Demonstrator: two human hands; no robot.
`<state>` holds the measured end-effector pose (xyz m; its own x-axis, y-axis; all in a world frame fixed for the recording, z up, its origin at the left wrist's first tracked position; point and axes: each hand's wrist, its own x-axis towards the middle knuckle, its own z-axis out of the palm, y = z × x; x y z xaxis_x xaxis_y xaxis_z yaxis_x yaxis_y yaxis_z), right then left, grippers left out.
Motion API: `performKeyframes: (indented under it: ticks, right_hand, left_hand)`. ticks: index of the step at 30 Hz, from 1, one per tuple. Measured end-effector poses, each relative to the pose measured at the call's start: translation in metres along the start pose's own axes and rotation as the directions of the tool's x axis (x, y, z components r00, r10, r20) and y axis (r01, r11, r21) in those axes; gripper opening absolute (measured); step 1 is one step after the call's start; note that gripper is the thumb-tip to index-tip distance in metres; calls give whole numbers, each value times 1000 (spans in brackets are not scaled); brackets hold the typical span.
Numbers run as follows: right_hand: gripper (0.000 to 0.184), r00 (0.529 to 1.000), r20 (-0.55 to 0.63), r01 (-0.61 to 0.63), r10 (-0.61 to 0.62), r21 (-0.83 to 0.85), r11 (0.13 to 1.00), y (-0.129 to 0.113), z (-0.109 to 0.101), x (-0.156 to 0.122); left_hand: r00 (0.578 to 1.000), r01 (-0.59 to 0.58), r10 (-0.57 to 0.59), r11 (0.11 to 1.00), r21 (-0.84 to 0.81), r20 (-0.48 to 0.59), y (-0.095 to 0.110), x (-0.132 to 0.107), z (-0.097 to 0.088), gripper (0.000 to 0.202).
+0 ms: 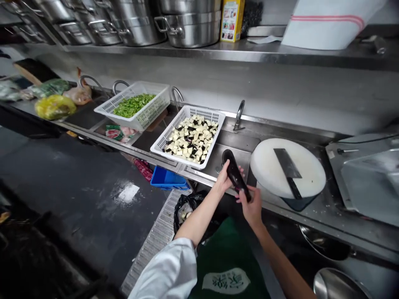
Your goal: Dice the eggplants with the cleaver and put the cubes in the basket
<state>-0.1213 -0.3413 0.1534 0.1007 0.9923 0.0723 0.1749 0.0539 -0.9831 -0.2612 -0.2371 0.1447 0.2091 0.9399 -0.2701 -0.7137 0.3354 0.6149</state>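
Observation:
A long dark purple eggplant is held over the steel sink. My left hand wraps its middle from the left side. My right hand grips its near end. Just left of it a white basket holds several diced eggplant cubes. To the right lies a round white cutting board with a cleaver flat on it.
A second white basket with chopped green vegetables sits farther left, beside bagged produce. Steel pots line the shelf above. A blue crate, a black bin bag and a floor grate lie below the counter. Steel bowls are at the lower right.

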Motion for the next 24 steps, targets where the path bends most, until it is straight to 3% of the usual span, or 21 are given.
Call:
performKeyframes:
  ticks: [2,4,6,10,12,14,16,20,24]
  right_hand:
    - [49,978,208,1,23,-115,993,34,-19,43]
    - [42,972,227,12,63,-314,949,57,-34,121]
    - [31,974,214,62,72,-563,824,64,-36,219]
    - [36,927,355,257,119,-834,488,51,-2,403]
    - [42,908,401,305,119,-829,468,47,22,465]
    - [48,892,438,337,115,-811,479,47,43,506]
    - [53,871,477,365,118,-788,496,51,59,528]
    - [49,834,529,378,158,-756,535,64,79,544]
    - [45,805,569,371,170,-706,603,76,84,546]
  left_hand:
    - [994,-73,72,997,-12,-77,7,34,-5,69]
    - [969,-157,173,982,103,-176,9,69,-13,78]
    - [939,-164,231,952,258,-255,6,103,-20,83]
    - [874,-71,247,917,392,-419,-3,165,-24,69]
    - [829,-62,271,914,401,-489,-3,189,-26,68]
    - [794,-77,316,900,429,-520,1,208,-30,69]
    - [773,-114,373,878,466,-513,10,225,-34,72]
    - [752,-196,460,840,507,-472,37,257,-40,75]
    - [766,-147,430,841,521,-478,60,291,-41,77]
